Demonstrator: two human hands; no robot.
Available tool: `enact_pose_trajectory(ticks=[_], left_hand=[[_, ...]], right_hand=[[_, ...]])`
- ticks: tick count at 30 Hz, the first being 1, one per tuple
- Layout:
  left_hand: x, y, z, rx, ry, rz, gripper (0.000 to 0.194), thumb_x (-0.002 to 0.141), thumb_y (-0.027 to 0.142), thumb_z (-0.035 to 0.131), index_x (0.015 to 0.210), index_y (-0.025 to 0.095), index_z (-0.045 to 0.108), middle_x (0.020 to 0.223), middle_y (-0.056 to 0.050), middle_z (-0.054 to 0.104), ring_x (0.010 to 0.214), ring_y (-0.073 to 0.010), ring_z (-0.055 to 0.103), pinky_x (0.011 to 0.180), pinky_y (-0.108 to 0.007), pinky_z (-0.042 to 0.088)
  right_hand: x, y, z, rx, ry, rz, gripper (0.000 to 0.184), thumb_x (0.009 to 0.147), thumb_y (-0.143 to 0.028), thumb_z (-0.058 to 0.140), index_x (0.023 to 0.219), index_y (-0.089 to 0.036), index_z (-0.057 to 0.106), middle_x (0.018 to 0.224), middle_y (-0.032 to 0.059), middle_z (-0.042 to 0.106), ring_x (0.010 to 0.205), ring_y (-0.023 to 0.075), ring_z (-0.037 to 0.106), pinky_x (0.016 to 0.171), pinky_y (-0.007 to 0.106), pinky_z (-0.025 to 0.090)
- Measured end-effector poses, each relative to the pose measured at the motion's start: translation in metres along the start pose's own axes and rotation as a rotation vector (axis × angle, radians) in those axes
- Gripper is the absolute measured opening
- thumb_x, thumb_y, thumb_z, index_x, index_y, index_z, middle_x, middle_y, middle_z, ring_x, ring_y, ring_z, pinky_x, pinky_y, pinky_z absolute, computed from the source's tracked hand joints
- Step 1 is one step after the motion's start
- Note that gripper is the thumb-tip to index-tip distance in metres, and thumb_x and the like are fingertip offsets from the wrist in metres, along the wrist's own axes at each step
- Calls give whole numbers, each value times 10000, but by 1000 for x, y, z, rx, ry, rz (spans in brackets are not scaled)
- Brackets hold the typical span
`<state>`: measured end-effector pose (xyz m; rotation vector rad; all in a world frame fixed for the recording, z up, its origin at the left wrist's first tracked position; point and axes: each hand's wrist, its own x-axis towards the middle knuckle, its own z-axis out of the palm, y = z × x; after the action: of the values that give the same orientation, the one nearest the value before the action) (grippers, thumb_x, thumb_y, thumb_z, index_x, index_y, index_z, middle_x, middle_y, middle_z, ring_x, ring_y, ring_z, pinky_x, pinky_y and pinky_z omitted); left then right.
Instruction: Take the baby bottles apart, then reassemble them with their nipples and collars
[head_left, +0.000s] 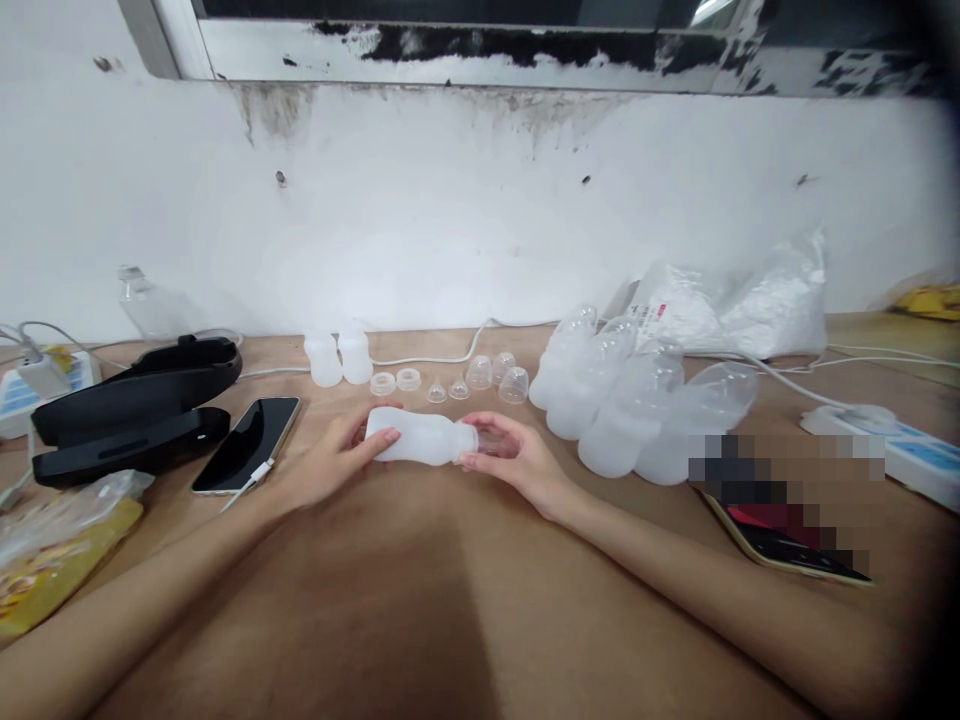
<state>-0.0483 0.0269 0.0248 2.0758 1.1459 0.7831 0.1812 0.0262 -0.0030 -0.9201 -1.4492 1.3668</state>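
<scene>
A milky white baby bottle lies sideways between my two hands, its capped end to the right. My left hand is closed around its base, thumb on the near side. At the other end, my right hand grips the clear cap and collar. Just behind the bottle are two collar rings, two clear nipples and three clear domed caps. Two uncapped bottles stand farther back on the left. Several capped bottles are grouped to the right of my right hand.
At left lie a phone with a cable, a black open case and a yellow snack bag. Filled plastic bags lean on the wall. A second phone and a power strip are at right.
</scene>
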Motion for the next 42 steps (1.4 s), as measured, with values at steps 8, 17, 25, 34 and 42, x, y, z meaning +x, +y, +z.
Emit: enact_pose_trajectory(ticks=[8,17,25,34,42], left_hand=[[-8,-10,-6,474,-50,458,439,821,290,476,1228,190,344,1201,-118,458,1044,-240,479,863,-345,410],[-6,-9,-1,414,65,511,524,788,311,532,1251,240,297,1308,-101,360,1197,-257,340,962,-394,322],[-4,3,-2,127,-87,38,379,822,395,431,1161,228,413,894,-22,591,686,-178,558,571,-252,440],[-8,-7,1,617,-85,396,427,867,348,386,1254,192,297,1225,-120,408,1042,-237,478,862,-353,401],[-10,-15,4,658,-29,452,362,861,328,402,1202,212,364,1222,-106,430,1055,-235,470,872,-371,395]], right_hand=[[-2,-4,-6,35,-67,53,324,612,-259,698,912,-190,598,925,47,622,728,164,620,692,327,498],[2,0,-6,75,-100,-5,320,626,-238,694,922,-215,574,1026,36,567,793,155,596,677,298,512],[-4,-6,-8,-141,-77,-53,383,667,-253,658,1038,-259,564,1059,31,585,888,189,593,820,367,460],[-1,-4,-8,-23,-140,24,361,671,-245,660,1014,-200,556,901,31,629,758,156,626,779,338,475],[0,-2,-5,-46,-158,37,387,662,-286,662,1017,-186,544,952,50,614,746,150,616,724,320,489]])
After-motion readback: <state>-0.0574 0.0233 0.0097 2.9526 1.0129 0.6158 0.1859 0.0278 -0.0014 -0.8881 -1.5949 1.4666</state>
